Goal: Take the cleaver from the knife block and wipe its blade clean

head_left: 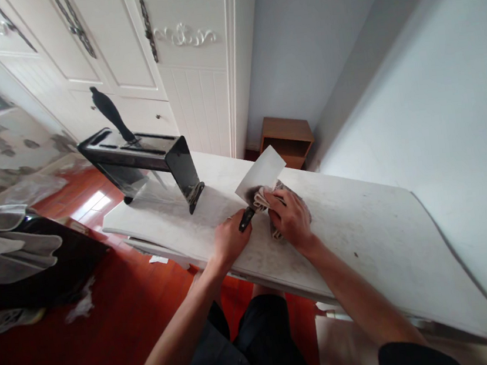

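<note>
A cleaver [263,171] with a broad metal blade and a black handle is held above the white tabletop. My left hand [233,234] is wrapped round its handle. In my right hand [291,215] is a bunched cloth [261,199], pressed against the blade near the handle. Part of the cloth hangs below and behind my right fingers. To the left on the table stands a black knife block [133,148], open underneath. One knife [109,113] sits in its top slot, black handle up, with its blade showing below.
Beyond the white table [355,228] are a white wardrobe [196,87] and a small brown cabinet [286,133]. A pale wall runs along the right. At the left, fabric [11,240] lies over a dark piece of furniture on the red floor [144,313].
</note>
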`<state>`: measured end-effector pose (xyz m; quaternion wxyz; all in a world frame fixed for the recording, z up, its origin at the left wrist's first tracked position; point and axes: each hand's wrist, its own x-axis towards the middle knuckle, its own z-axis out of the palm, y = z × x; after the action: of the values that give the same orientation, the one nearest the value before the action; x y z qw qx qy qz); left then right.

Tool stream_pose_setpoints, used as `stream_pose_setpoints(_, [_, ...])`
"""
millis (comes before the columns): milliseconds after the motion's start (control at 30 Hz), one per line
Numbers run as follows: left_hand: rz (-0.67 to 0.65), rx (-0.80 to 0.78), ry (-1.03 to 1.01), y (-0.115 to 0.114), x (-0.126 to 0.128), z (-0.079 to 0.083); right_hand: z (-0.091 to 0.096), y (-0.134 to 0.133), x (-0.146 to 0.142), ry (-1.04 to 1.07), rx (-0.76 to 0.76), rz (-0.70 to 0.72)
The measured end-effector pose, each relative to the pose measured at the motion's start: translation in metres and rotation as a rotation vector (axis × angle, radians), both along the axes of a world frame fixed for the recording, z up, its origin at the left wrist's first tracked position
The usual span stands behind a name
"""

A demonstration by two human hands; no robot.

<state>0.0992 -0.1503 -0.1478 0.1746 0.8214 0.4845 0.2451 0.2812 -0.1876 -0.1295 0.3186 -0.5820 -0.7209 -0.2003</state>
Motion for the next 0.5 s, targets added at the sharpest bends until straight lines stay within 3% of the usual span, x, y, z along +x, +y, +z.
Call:
stream_pose_setpoints(200, [0.001, -0.019, -0.003, 0.0, 0.001, -0.001, -0.004, 0.0, 0.008, 0.194, 0.053, -0.059])
stream_pose_setpoints(367, [-0.028, -0.017, 0.048, -0.001, 0.001, -0.004, -0.009, 0.001, 0.001, 0.114, 0.047, -0.115])
stream_pose_setpoints(500, [-0.037, -0.021, 0.053, 0.0, 0.001, -0.005, -0.007, 0.001, -0.005, 0.017, -0.049, -0.017])
